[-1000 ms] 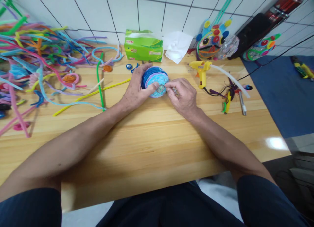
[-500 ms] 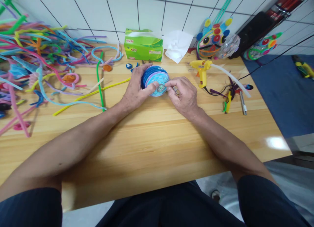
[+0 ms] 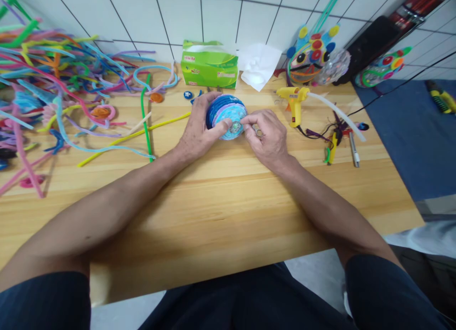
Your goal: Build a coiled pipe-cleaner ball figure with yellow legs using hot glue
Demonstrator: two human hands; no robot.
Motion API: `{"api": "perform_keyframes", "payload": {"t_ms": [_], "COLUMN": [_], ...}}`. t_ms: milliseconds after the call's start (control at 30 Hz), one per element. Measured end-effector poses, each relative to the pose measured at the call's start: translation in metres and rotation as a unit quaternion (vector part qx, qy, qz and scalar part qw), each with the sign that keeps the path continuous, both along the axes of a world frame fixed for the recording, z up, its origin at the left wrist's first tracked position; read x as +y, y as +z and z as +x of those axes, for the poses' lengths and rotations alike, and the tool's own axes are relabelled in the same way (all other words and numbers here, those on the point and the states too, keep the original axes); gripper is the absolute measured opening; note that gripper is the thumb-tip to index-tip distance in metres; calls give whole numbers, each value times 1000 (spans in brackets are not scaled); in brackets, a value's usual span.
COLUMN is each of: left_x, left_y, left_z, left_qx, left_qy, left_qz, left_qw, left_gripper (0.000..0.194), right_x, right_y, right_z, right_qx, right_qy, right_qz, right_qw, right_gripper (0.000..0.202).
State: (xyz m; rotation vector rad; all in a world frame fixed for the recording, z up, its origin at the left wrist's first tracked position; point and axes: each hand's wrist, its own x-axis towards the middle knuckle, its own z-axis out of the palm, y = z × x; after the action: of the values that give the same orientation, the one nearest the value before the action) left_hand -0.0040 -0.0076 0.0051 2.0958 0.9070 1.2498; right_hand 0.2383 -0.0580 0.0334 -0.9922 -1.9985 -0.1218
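A round object wrapped in dark blue, lilac and light blue pipe cleaners (image 3: 231, 110) is tilted on the wooden table, a small clear patch showing at its centre. My left hand (image 3: 204, 123) grips its left side, fingers behind and thumb on the light blue face beside that patch. At its right edge, my right hand (image 3: 268, 133) has thumb and index finger bent towards each other, with the index fingertip touching the light blue rings. Whether something thin is between those fingers is too small to tell.
Many coloured pipe cleaners (image 3: 71, 69) pile up at the left. Behind the hands stand a green tissue pack (image 3: 209, 69) and crumpled white tissue (image 3: 257, 69). A yellow glue gun (image 3: 295, 104), a decorated figure (image 3: 308, 59) and a silver pen-like tool (image 3: 354, 149) lie to the right.
My hands and the round object have barely moved. At the lower right edge, a pale shape beyond the table has shifted.
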Motion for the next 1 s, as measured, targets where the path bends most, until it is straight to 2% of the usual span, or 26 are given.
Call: {"api": "perform_keyframes", "payload": {"t_ms": [233, 467, 700, 833, 1000], "left_x": [0, 0, 7, 5, 5], "left_y": [6, 17, 12, 12, 11], "left_z": [-2, -1, 0, 0, 1], "left_qx": [-1, -16, -28, -15, -24], "left_qy": [-14, -14, -7, -12, -11], "left_qz": [-21, -60, -29, -22, -15], "left_qw": [1000, 998, 999, 1000, 1000], "left_gripper": [73, 81, 79, 82, 76], "right_x": [0, -1, 0, 1, 0], "right_y": [1, 2, 1, 0, 0], "right_z": [-1, -2, -2, -3, -3], "right_qx": [2, 21, 40, 27, 22], "right_qy": [13, 34, 51, 31, 34], "right_qz": [-28, -19, -14, -12, -13], "right_qw": [1000, 999, 998, 999, 999], "right_gripper": [17, 19, 17, 17, 16]}}
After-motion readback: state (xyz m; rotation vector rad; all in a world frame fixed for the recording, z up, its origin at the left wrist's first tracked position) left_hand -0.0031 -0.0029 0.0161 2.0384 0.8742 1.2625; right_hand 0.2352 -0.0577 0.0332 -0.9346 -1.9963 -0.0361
